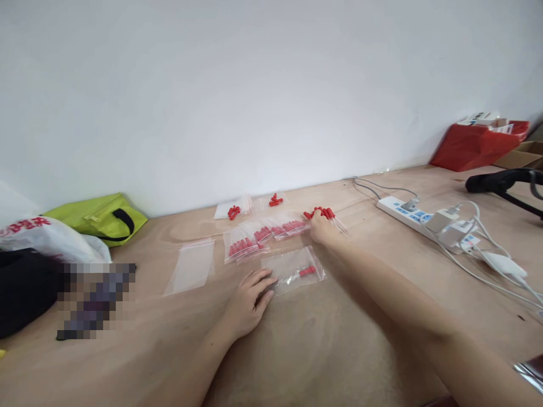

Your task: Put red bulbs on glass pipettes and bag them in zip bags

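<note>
My left hand [249, 302] lies on the table with its fingers spread, the fingertips at the left edge of a clear zip bag [292, 278]. One small tool with a red handle [307, 271] and a thin shaft lies in that bag. Farther off, my right hand [323, 228] reaches to a pile of loose red-handled tools [326, 213] whose thin metal shafts point right. Its fingers curl in at the handles, and the fingertips are partly hidden. Left of it, filled zip bags [242, 244] overlap in a row, with red handles showing through.
Flat clear bags [193, 263] lie to the left. Near the wall are two small groups of red pieces [233, 212] on plastic bags. A white power strip [407, 210] with chargers and cables runs along the right. A green bag [102, 215] and a red bag [475, 144] stand farther out.
</note>
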A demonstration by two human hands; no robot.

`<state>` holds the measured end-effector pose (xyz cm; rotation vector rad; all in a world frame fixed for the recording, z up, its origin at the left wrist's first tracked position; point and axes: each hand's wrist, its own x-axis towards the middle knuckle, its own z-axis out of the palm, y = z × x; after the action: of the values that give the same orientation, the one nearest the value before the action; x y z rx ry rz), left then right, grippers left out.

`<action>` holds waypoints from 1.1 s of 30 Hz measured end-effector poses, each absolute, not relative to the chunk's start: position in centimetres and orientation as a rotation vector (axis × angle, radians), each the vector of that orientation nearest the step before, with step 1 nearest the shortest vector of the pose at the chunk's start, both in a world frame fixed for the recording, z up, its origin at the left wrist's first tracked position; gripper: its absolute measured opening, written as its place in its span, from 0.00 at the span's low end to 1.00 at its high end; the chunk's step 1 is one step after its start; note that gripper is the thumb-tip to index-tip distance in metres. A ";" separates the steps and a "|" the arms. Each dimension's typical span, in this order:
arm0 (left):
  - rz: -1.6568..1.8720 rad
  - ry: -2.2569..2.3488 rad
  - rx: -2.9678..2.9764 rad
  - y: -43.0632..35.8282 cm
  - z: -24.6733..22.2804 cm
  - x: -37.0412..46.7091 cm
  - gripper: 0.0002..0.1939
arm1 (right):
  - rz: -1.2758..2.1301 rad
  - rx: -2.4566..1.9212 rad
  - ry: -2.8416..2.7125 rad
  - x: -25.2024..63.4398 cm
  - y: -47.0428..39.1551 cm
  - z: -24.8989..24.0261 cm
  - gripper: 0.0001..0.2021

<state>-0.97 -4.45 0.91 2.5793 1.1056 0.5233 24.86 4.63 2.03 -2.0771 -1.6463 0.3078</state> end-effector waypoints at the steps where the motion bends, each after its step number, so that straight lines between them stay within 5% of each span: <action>1: 0.520 1.108 2.579 -4.5 1.0 -0.9 0.15 | 0.301 -2.047 -1.645 25.2 4.3 2.3 0.20; 6: 0.541 1.112 2.584 -4.6 1.2 -0.7 0.15 | 0.428 -1.749 -1.576 27.9 0.6 2.7 0.37; 9: 0.541 1.123 2.588 -4.6 1.3 -0.6 0.15 | 0.814 -1.492 -1.300 28.4 -1.9 1.7 0.40; 13: 0.527 1.123 2.592 -4.5 1.3 -0.7 0.15 | 0.929 -1.315 -1.019 27.3 -3.3 0.1 0.42; 33: 0.462 1.182 2.534 -4.7 1.4 -0.5 0.19 | 1.139 -1.282 -1.148 24.8 -4.2 -0.8 0.20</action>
<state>-0.55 -4.73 1.38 2.5338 1.1823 0.4616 24.81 -4.24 -0.82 -1.2820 -1.1479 1.1389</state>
